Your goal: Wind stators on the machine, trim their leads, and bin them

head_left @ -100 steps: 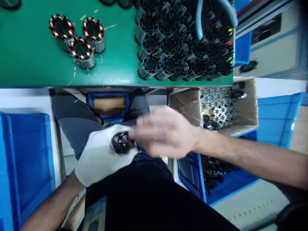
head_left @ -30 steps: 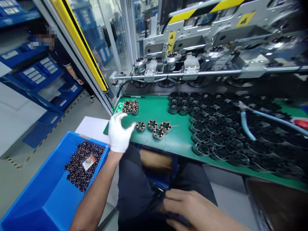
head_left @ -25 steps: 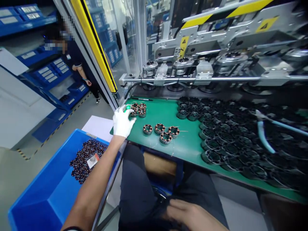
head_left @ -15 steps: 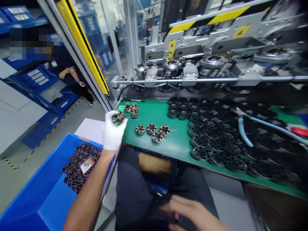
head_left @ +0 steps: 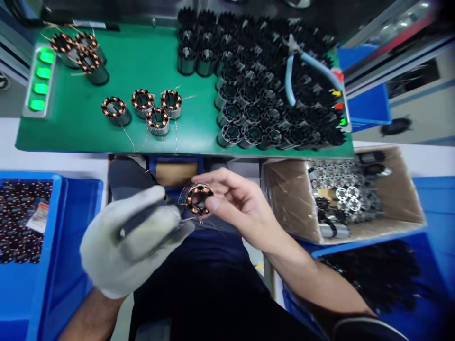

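Observation:
A stator wound with copper wire [head_left: 198,201] is held over my lap by my bare right hand [head_left: 238,201], thumb and fingers closed round its rim. Thin loose wires stick out from it. Close on its left is my left hand [head_left: 131,237] in a white glove, curled round a dark tool [head_left: 140,219] that is too blurred to name exactly. Several wound stators [head_left: 157,121] stand on the green work surface [head_left: 142,57] beyond my hands, with another small group [head_left: 90,65] at the far left.
Rows of black-topped cores [head_left: 245,94] fill the surface's right side, with blue-handled cutters [head_left: 290,78] lying on them. Green lights [head_left: 40,87] glow at left. A blue bin [head_left: 55,227] of wound stators is at left, a carton [head_left: 291,203] of metal rings at right.
My gloved left hand has come from the table's left end to my lap. A wound stator is now in my right hand, the dark tool in my left. The view has tipped down.

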Demonstrator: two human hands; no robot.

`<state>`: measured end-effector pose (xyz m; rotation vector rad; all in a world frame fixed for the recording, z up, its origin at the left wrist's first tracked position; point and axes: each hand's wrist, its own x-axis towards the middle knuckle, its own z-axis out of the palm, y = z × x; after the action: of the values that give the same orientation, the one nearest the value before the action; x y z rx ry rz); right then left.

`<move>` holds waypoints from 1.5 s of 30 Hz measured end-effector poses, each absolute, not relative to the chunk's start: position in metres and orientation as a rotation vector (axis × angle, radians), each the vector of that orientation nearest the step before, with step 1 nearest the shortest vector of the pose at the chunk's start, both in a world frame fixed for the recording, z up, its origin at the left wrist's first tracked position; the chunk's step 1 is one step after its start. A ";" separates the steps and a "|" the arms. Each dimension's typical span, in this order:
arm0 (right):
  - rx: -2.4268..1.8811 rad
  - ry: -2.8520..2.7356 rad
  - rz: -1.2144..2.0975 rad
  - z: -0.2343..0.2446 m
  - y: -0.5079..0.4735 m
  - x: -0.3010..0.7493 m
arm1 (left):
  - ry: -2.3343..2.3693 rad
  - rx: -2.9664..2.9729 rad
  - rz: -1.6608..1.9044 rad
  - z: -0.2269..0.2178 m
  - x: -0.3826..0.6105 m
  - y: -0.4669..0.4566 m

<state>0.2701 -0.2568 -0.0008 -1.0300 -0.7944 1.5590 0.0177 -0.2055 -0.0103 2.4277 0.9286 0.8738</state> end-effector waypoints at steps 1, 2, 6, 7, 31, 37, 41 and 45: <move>-1.030 -0.782 1.552 -0.002 -0.257 0.271 | 0.821 2.577 0.814 -0.007 0.013 -0.203; -1.034 -0.779 1.542 -0.003 -0.257 0.271 | 0.730 2.678 0.751 -0.003 0.011 -0.201; -1.041 -0.773 1.511 -0.013 -0.257 0.273 | 0.794 2.644 0.719 -0.005 0.022 -0.200; -1.024 -0.761 1.513 -0.015 -0.258 0.274 | 0.831 2.577 0.754 -0.014 0.026 -0.201; -0.903 -0.807 1.619 -0.036 -0.271 0.289 | 1.150 1.123 0.890 -0.081 0.059 -0.218; -1.026 -0.910 1.631 -0.043 -0.275 0.283 | 1.029 1.321 0.788 -0.033 0.064 -0.207; -1.107 -0.947 1.615 -0.045 -0.275 0.278 | 1.055 1.343 0.795 -0.031 0.067 -0.209; -0.967 -0.873 1.641 -0.043 -0.276 0.276 | 0.981 1.149 0.802 -0.059 0.063 -0.217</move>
<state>0.2761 -0.2764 -0.0434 -0.9669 -0.8728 1.6408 0.0629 -0.2174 -0.0586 1.1490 0.9808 0.8018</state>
